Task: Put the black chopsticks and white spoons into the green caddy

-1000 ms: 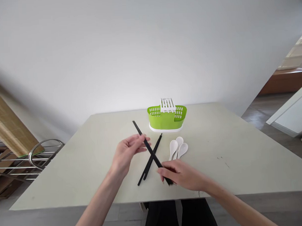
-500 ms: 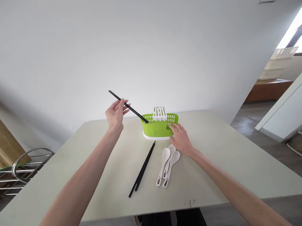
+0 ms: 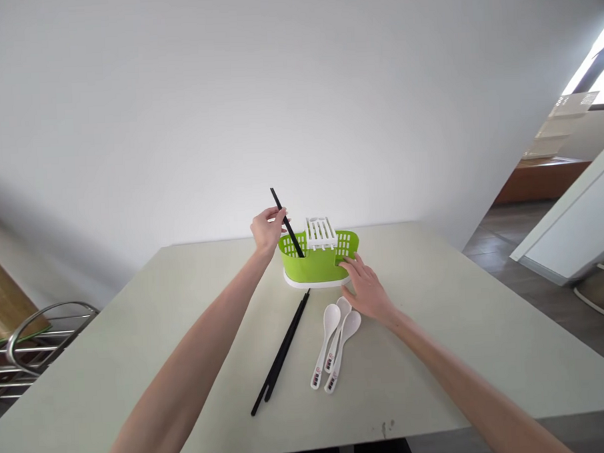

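The left hand [image 3: 266, 229] pinches a pair of black chopsticks [image 3: 292, 235] between thumb and fingers, the pair tilted with its top leaning left. Its lower ends dip behind the near rim of the green basket [image 3: 308, 271]. A steeper angle would likely help the pair slide past that rim, and a firm pinch should keep both sticks side by side. Just near of the basket, more black chopsticks [image 3: 282, 354] lie on the table [image 3: 414, 395], apart from the left hand. To their right are three white spoons [image 3: 330, 317], bowls at the far end. The right hand [image 3: 365, 290] has loosely spread fingers, with nothing seen in its grasp; its fingertips seem to touch the near right wall. A light, even hold there would probably keep the basket from skidding.

The basket stands at the far side of the table, near the wall. Its left section takes the chopstick ends, though how deep is hidden. A white slatted rack [image 3: 323, 241] sits over its middle. The right section's bottom cannot be seen.
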Available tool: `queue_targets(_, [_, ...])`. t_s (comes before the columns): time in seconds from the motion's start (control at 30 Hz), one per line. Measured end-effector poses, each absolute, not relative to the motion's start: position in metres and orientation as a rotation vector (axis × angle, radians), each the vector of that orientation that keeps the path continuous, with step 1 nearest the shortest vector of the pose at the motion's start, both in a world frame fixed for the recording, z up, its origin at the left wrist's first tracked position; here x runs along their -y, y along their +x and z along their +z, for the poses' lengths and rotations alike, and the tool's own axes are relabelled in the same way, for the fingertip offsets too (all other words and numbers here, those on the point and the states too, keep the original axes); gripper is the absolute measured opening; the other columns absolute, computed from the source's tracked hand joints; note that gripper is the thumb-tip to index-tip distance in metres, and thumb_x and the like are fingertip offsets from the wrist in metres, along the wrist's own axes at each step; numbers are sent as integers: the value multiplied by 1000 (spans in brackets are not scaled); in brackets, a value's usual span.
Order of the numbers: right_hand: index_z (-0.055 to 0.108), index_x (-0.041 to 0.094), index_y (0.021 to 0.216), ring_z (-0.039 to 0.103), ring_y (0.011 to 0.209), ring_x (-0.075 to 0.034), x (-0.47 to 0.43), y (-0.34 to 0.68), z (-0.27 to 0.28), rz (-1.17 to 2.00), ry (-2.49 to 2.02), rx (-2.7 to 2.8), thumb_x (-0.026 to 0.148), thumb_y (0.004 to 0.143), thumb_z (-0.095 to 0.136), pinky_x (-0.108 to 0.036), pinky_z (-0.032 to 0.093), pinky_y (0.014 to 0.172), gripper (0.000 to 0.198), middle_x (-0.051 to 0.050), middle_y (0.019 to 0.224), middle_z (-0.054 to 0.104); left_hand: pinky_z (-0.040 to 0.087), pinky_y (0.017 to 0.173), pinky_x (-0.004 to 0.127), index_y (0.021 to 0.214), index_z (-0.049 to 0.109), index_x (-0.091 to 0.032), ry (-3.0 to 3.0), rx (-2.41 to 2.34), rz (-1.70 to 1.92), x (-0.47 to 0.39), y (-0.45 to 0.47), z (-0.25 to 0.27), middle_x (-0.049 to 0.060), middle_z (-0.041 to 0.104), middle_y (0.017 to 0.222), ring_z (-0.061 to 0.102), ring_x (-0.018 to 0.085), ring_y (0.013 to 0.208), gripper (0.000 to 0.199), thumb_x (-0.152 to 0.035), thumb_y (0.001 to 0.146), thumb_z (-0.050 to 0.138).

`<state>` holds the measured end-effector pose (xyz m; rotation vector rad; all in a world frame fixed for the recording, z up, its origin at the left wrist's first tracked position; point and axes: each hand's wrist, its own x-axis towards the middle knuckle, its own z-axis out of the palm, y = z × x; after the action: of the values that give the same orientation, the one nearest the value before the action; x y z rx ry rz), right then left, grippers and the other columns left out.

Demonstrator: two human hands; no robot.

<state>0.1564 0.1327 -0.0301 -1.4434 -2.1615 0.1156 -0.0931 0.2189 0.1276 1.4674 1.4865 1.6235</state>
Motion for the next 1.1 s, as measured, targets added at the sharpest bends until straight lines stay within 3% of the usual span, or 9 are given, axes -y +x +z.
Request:
queue_targets(0.13, [45,23,154,15,165,-33,-129,157,-30,107,-1456,2164,24,98,47,-61,31,126,57,-13,166,43,68,79,35,107,81,-14,1476,-1554,1565,-229,-92,113,11,82,111,81,24,91,23,-32,93,74])
queue_targets(0.3, [43,22,155,13,165,-32,-125,157,-27,115,-1481,2177,24,97,48,-59,31,127,58,-12,167,42,60,103,37,106,84,-17,1509,-1619,1487,-237,-87,100,10,83,111,77,25,109,25,-33,86,83])
queue_targets(0.57, [37,20,160,5,166,-32,-121,162,-20,155,-1523,2254,25,99,46,-60,24,130,62,-13,172,33,59,100,33,104,85,-18,1582,-1646,1429,-245,-79,93,9,83,111,77,23,108,23,-33,88,81])
queue_targets(0.7, [33,22,164,3,166,-32,-117,163,-19,212,-1474,2242,35,105,42,-61,23,130,60,-11,176,27,58,101,35,102,85,-20,1612,-1656,1450,-247,-82,95,9,84,111,77,23,107,20,-34,88,80])
queue_targets(0.9, [26,26,168,11,166,-28,-104,189,-12,249,-1431,2091,49,111,32,-57,23,131,62,-10,177,25,57,101,35,98,84,-20,1614,-1666,1436,-247,-88,91,10,84,110,78,24,107,21,-36,86,81])
queue_targets(1.1, [40,26,160,25,163,-27,-86,257,-29,239,-1602,1897,55,110,34,-54,33,129,59,-9,172,37,57,98,37,102,81,-20,1632,-1654,1424,-236,-96,91,12,82,114,75,25,106,27,-42,87,78])
